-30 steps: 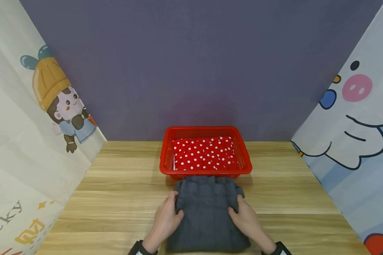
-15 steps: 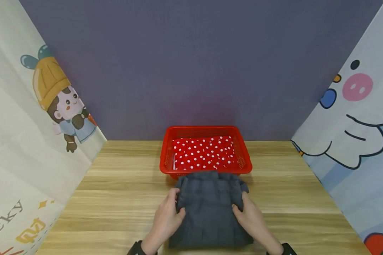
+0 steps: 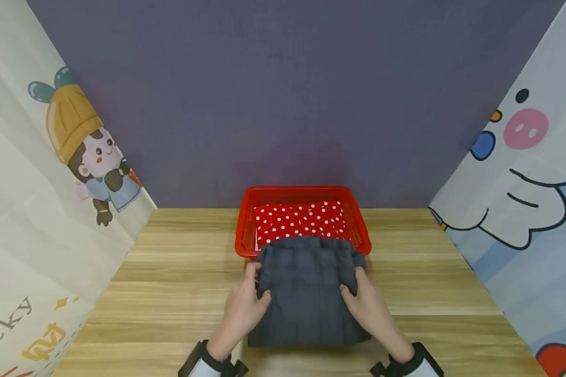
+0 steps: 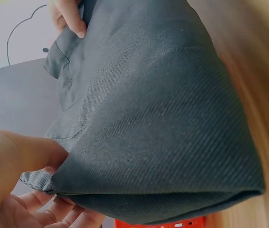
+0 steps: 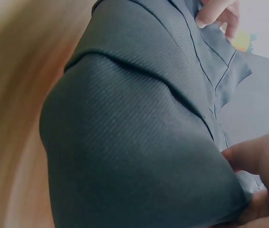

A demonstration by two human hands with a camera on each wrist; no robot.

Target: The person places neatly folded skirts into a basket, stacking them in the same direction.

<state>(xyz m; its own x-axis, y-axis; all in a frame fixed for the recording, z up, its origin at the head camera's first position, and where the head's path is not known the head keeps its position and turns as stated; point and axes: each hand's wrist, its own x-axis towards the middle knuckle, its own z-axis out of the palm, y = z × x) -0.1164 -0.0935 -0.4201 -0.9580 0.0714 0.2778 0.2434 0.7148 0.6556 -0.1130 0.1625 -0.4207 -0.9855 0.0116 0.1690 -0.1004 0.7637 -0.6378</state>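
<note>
The folded grey garment (image 3: 306, 293) is in both your hands, held just above the surface (image 3: 170, 293) with its far edge reaching over the near rim of the red basket (image 3: 243, 230). Your left hand (image 3: 242, 309) pinches its left edge, thumb on top and fingers curled underneath; your right hand (image 3: 365, 306) does the same on the right edge. Both are clamped on the cloth, not merely resting on it.

Judging by the twill weave and the thick rolled fold, this is soft, fairly heavy cotton: it will sag between your hands and the layers can slide apart, but it is neither slippery nor fragile. The two side edges near the far corners, where you have it, look like the right hold, since that keeps the stack of folds together.

Beyond the garment, a red cloth with white dots (image 3: 299, 220) lies in the basket, which stands against the purple back wall (image 3: 283, 104).

The head view alone shows the basket, the dotted cloth and where the bundle sits over the rim. The left wrist view shows your fingers (image 4: 53, 213) tucked under the bundle and the thumb (image 4: 25, 156) pressing on top. The right wrist view shows seams and a pleat in the garment (image 5: 139, 142); the surface is only a blur there.
</note>
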